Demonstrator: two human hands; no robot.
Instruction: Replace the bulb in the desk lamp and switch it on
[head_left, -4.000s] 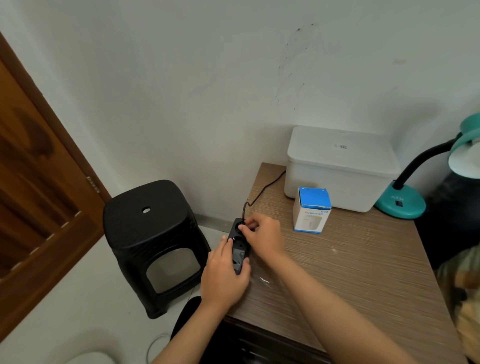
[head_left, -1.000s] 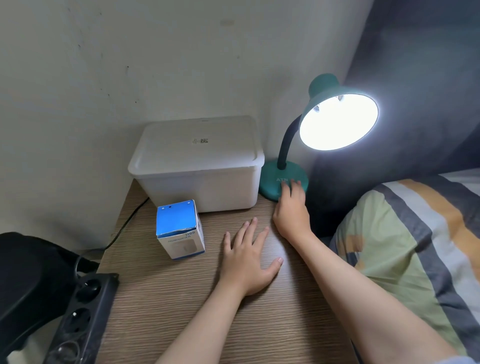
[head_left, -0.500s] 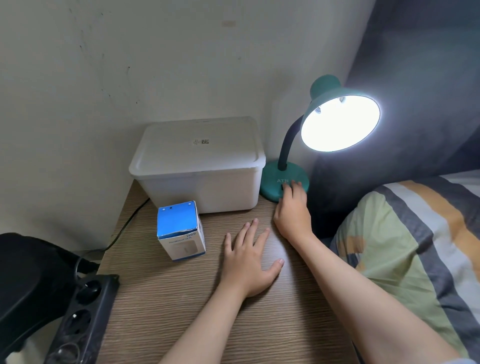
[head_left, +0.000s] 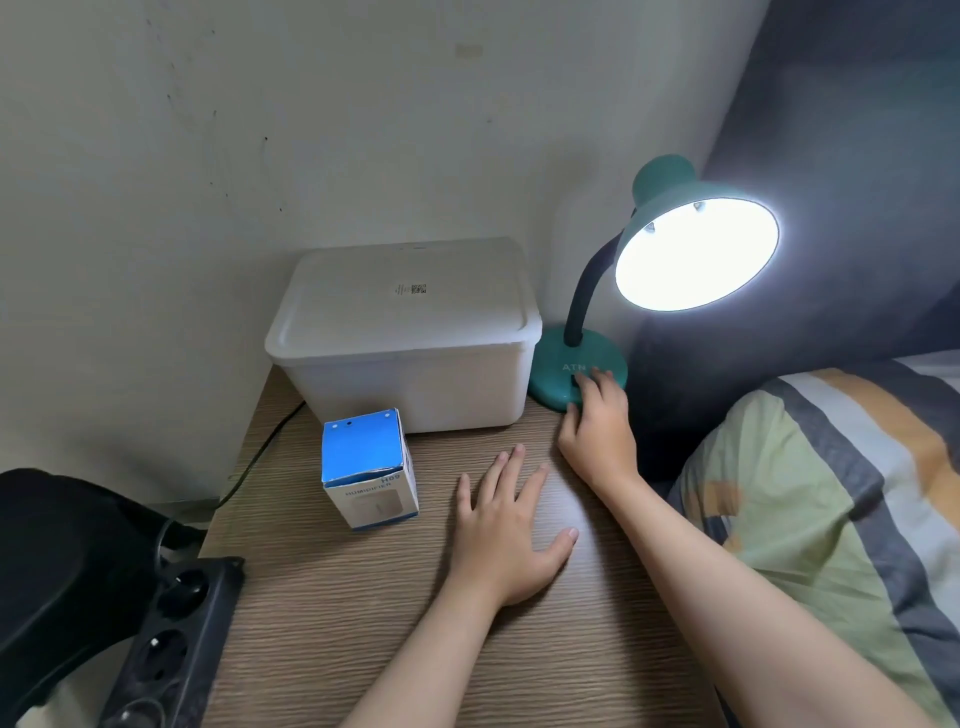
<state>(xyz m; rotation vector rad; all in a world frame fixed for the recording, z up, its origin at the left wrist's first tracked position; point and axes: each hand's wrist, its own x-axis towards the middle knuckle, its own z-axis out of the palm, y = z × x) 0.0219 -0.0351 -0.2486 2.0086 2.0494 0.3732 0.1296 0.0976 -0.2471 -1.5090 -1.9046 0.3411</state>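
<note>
Now, lamp (head_left: 696, 244): lit.
Right hand (head_left: 597, 426): ungripped, fingers laid on base switch.
Left hand (head_left: 506, 530): flat, empty, braced on table (head_left: 363, 623).

Dim overall, lit mainly by the glaring lamp shade (head_left: 696, 254) up and right of the right hand (head_left: 597, 431), blown out to featureless white. Bright sheen on the table (head_left: 363, 597) between both hands. Soft halo over the dark backdrop. Wide-angle bending at the edges; slight softness throughout.
</note>
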